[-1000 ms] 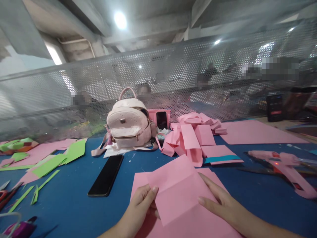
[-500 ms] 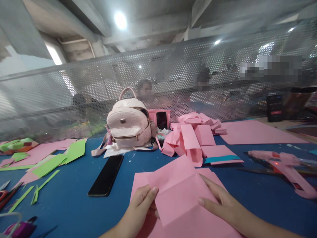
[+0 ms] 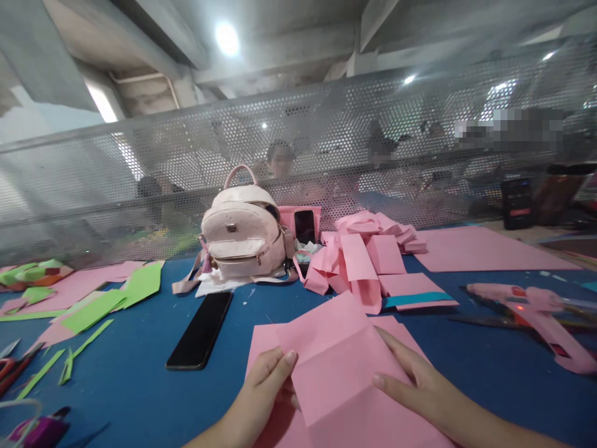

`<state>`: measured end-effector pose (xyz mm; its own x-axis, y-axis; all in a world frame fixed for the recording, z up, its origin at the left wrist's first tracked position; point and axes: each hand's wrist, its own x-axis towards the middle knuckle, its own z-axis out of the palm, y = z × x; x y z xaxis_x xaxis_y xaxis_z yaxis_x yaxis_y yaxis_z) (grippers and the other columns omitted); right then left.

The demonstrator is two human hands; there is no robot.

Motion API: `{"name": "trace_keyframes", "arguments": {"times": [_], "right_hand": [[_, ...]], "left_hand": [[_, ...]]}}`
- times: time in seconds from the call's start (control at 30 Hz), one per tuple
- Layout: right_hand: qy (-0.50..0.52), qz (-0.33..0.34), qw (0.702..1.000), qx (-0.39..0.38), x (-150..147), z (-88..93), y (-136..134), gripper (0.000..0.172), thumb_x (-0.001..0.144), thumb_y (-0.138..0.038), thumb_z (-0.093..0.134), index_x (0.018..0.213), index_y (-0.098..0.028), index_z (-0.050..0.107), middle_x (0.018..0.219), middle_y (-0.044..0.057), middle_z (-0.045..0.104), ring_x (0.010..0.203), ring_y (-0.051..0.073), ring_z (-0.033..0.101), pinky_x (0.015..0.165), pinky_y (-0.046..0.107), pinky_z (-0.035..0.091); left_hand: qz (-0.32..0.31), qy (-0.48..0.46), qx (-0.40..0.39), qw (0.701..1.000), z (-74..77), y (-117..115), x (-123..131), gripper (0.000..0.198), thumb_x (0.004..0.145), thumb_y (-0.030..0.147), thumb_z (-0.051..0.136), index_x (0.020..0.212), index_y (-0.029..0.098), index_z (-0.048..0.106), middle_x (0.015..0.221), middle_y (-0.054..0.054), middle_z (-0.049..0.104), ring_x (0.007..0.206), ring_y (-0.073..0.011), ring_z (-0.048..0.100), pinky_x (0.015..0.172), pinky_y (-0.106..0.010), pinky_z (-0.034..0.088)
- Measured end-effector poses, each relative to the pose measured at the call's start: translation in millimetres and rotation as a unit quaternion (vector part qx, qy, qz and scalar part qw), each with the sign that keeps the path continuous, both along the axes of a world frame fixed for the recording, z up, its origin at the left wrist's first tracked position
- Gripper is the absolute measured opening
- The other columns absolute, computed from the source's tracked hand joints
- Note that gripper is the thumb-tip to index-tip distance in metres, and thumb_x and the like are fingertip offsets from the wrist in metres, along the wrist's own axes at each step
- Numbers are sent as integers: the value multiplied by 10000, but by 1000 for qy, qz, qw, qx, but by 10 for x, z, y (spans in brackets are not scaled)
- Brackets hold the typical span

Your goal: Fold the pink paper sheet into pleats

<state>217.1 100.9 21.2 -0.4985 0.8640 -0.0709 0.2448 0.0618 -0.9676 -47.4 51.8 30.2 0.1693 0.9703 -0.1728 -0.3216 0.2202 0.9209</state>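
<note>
A folded pink paper sheet (image 3: 333, 361) is held just above another pink sheet (image 3: 261, 345) on the blue table (image 3: 140, 386). My left hand (image 3: 268, 386) pinches the folded sheet's left edge, thumb on top. My right hand (image 3: 413, 376) grips its right edge, fingers closed around the paper from the side. A crease runs across the sheet's middle.
A black phone (image 3: 200, 330) lies left of the paper. Behind stand a pale pink backpack (image 3: 242, 233) and a heap of pink paper pieces (image 3: 368, 255). A pink glue gun (image 3: 536, 314) lies at right. Green scraps (image 3: 102, 305) and scissors (image 3: 13, 364) lie left. A perforated metal screen (image 3: 326, 149) bounds the table.
</note>
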Motion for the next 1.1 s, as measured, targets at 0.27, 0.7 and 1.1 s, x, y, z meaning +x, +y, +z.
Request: {"name": "trace_keyframes", "arguments": {"times": [0.27,0.7,1.1], "right_hand": [[-23,-7,1000,16,-32,32,7,916,861,-606,631,1585,-210,234,1644,85,220,1498,320,207,1208,459,233],[4,12,1000,9,-29,52,24,962,817,-602,681,1582,-213,247,1621,101,288,1475,368,245,1164,478,350],[97,-13,989,-107,-269,376,-37,1050,655,-535,836,1534,-211,364,1427,149,573,1218,380,612,958,473,572]], "left_hand": [[-6,41,13,999,47,9,10,548,756,686,710,672,172,541,562,42,472,523,-95,467,538,-218,394],[-35,49,38,997,-7,24,-6,522,757,661,728,801,146,661,640,-13,577,557,-115,514,572,-230,429],[-36,97,10,995,126,-31,51,561,725,685,728,598,188,501,524,39,491,504,-85,461,549,-210,452]]}}
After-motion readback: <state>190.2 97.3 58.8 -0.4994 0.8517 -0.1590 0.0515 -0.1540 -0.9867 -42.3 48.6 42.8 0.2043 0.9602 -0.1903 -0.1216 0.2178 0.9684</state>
